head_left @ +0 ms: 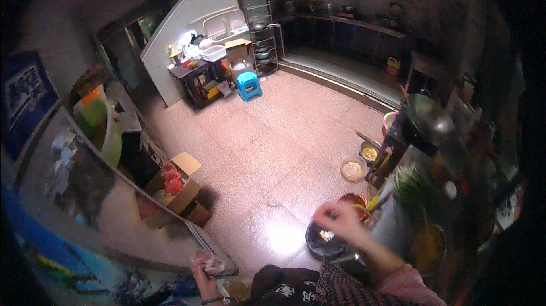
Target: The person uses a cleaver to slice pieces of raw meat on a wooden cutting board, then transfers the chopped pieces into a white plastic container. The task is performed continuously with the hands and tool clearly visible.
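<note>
My left hand [204, 282] is at the bottom of the view, gripping a pinkish bundle [210, 262] that may be bagged meat. It is beside the lower edge of a glass-fronted cabinet [128, 216]. My right hand [339, 219], blurred, reaches out over a round black bin [315, 246] with pale scraps [327, 235] inside. Whether its fingers hold anything is unclear. Just behind that hand a red basin [357, 202] shows in part.
Green vegetables [407, 180] lie on the counter at right, below a wok [426, 114]. Two bowls [353, 169] [369, 152] stand on the floor. An open cardboard box [185, 186] is at left; a blue stool [249, 86] stands farther off beside a dark table [192, 71].
</note>
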### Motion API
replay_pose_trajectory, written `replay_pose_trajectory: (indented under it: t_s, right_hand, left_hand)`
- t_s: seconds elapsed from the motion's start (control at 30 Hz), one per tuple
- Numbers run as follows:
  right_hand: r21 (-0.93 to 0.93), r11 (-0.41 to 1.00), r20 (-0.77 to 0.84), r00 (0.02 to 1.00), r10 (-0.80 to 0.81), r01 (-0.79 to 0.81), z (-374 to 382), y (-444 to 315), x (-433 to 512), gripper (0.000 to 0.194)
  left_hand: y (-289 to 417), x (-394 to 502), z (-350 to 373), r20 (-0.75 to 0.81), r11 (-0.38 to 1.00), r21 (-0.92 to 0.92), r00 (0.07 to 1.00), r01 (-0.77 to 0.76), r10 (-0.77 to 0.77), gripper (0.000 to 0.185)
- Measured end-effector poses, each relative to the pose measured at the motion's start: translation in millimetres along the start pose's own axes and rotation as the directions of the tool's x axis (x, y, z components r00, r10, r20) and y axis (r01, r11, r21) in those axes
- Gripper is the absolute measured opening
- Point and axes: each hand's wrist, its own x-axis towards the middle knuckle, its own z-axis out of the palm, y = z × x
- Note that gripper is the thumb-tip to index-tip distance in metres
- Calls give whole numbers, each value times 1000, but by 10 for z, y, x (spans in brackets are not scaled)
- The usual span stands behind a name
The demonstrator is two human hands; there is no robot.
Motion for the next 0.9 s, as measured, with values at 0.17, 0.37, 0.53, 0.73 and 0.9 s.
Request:
replay_pose_trajectory:
  t_s: [0.17,0.37,0.53,0.73,0.9]
  right_hand:
    - [-497,583,-428,403,-809,642,-741,-752,1607,35]
    - [-501,554,-201,534,-822,665,-925,-712,3398,33]
    - [-522,629,-176,649,-740,576,-1352,-302,4831,33]
    - [-526,662,-158,703,-693,534,-2436,671,6555,32]
    - [-526,710,-167,762,-626,468,-3512,1211,8097,31]
  left_hand:
    - [-116,2026,508,-71,999,49,997,-16,19,16]
    - [-328,4268,2619,130,994,-2,986,107,-106,24]
    - [-851,5722,4611,323,975,1,923,222,-210,22]
    - [-1685,7101,6494,276,971,-11,934,238,-226,16]
    - [-1856,7951,7591,146,977,67,967,200,-208,17]
